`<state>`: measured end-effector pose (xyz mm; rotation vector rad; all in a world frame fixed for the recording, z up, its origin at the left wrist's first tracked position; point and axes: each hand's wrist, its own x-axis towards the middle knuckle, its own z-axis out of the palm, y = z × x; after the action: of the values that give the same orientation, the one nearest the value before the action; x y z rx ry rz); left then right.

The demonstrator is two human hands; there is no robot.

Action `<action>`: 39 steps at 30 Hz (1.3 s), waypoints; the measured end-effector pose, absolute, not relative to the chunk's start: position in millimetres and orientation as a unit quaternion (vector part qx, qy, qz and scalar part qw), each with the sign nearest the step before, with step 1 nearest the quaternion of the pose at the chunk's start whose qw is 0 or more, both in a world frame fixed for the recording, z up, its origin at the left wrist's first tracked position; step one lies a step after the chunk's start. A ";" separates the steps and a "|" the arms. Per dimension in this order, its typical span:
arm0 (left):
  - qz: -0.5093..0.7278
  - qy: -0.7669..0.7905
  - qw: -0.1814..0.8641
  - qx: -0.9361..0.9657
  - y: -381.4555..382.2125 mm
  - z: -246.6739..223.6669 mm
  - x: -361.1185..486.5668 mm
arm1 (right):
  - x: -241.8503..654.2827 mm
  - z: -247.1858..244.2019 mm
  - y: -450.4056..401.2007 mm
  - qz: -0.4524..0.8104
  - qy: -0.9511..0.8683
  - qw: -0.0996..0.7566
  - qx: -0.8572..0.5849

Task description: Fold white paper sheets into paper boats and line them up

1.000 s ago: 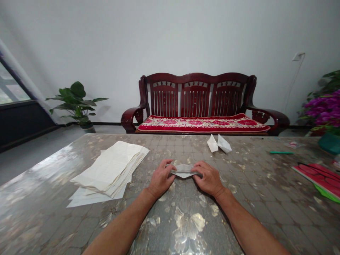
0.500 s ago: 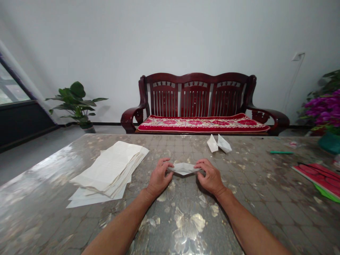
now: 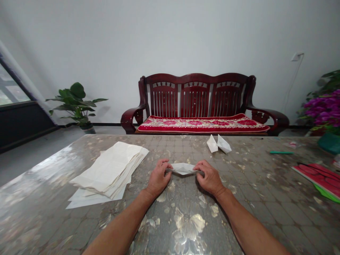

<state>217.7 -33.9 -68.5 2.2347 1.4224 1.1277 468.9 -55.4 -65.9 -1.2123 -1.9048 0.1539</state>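
A folded piece of white paper (image 3: 183, 169), long and pointed toward both ends, stretches between my hands just over the table. My left hand (image 3: 160, 175) is closed on its left end, thumb below and fingers above. Its right end is pinched the same way by my right hand (image 3: 208, 177). The fingers cover both tips of the paper. Beyond my right hand, two folded white paper boats (image 3: 224, 144) stand side by side. To the left of my left hand lies a stack of white paper sheets (image 3: 108, 168), its edges uneven.
The patterned table (image 3: 183, 219) spans the front. On its right are a green pen (image 3: 281, 152), a red book (image 3: 316, 174) with glasses on top, and purple flowers (image 3: 322, 108) in a teal pot. Behind stands a dark red wooden bench (image 3: 195, 97); a potted plant (image 3: 77, 101) is at left.
Both hands stay on the folded paper's ends. The fingers have shifted very slightly; the boats and the stack have not moved.
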 end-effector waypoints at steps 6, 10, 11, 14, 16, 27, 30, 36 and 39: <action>0.353 0.488 0.127 0.788 -35.6 -66.0 217.7 | 466.7 -65.4 -55.4 0.046 -0.775 0.385 -0.500; 0.358 0.491 0.123 0.785 -35.1 -65.6 217.6 | 466.8 -64.7 -55.9 0.042 -0.777 0.384 -0.497; 0.370 0.488 0.128 0.780 -34.8 -65.7 217.6 | 467.0 -64.7 -56.0 0.045 -0.776 0.393 -0.492; 0.411 0.492 0.161 0.750 -33.6 -66.6 217.9 | 467.6 -65.2 -56.4 0.059 -0.773 0.419 -0.473; 0.424 0.506 0.191 0.726 -32.4 -67.7 218.2 | 467.7 -65.9 -56.5 0.069 -0.772 0.427 -0.465; 0.420 0.545 0.253 0.680 -30.5 -68.0 217.7 | 466.4 -65.7 -56.1 0.088 -0.765 0.422 -0.479; 0.422 0.550 0.244 0.678 -30.7 -66.2 217.1 | 466.7 -67.6 -55.2 0.091 -0.762 0.424 -0.481; 0.444 0.551 0.248 0.662 -27.0 -66.6 215.7 | 466.9 -69.2 -54.2 0.096 -0.756 0.426 -0.487; 0.459 0.546 0.277 0.644 -25.8 -67.5 215.4 | 466.7 -68.8 -53.9 0.101 -0.757 0.428 -0.483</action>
<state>215.4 -25.8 -67.5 1.7300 1.4655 1.2331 466.7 -53.9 -68.8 -1.2058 -1.8913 0.2527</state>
